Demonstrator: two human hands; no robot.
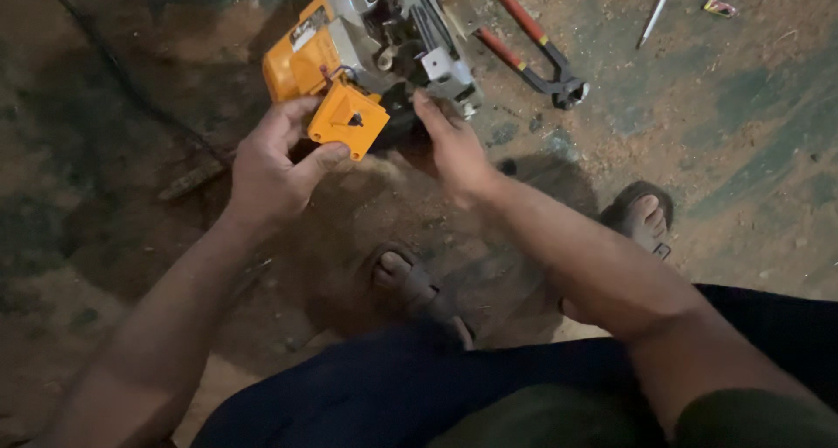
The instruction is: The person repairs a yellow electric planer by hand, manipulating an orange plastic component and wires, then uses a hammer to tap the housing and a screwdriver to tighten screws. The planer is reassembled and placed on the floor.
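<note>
Hidden and cut off, around the machine on the floor

The machine runs past the top edge, its far end unseen. The right hand hides the dark part under it; the left hand hides the cover's lower edge. The rod is cropped at the top. The scrap is too small to identify.

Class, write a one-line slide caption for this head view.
Left hand holds an orange cover beside an orange machine; right hand touches it.

Orange-grey engine, square orange cover
</note>
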